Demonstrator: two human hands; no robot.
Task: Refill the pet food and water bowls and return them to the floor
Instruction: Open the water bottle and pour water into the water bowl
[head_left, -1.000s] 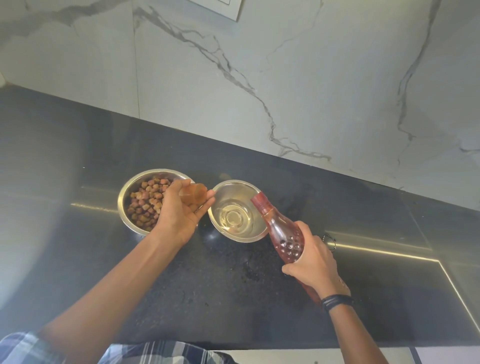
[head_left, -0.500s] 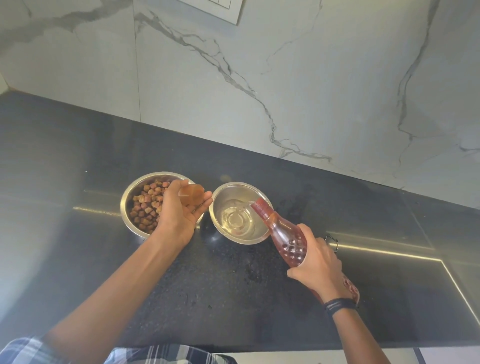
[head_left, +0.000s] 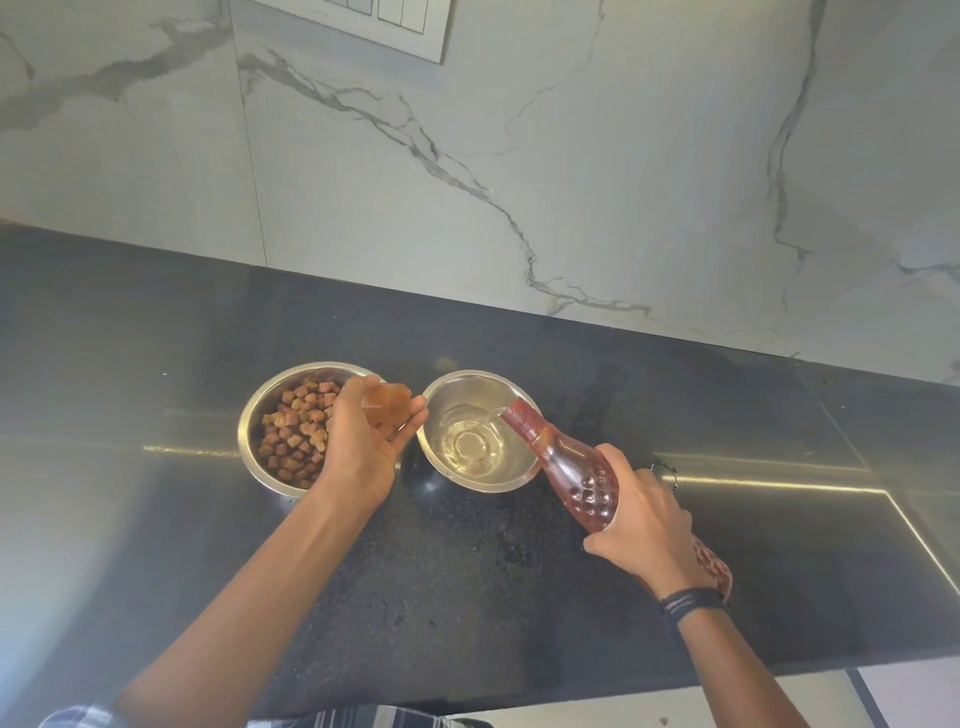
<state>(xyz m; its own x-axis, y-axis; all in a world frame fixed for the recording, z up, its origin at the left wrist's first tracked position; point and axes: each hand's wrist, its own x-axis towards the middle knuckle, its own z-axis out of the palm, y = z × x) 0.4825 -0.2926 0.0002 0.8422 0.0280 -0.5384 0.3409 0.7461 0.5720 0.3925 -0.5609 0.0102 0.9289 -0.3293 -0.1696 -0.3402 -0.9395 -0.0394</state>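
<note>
A: Head view is showing the person pouring: the right hand (head_left: 641, 525) is wrapping closed around the belly of a pink bottle (head_left: 576, 470), tipping it neck-down so water is running into the water bowl (head_left: 475, 431).

B: And the left hand (head_left: 363, 441)?

A: It is curling its fingers around a small translucent cap (head_left: 387, 405), held just to the left of the water bowl, above the gap between the two bowls.

B: Where is the food sitting?

A: The food bowl (head_left: 291, 423) is standing immediately left of the water bowl, nearly touching it, and it is already holding kibble (head_left: 298, 431). Both are resting on the dark countertop (head_left: 156, 519), not yet on the floor.

B: So which step is under way?

A: Judging by this, the feeding half is looking finished and the watering half is happening now; the water bowl is appearing partly filled.

B: What is the next move asking for?

A: Probably righting the bottle once the level is high enough, screwing the cap on, then carrying each bowl down level so nothing is spilling.
</note>
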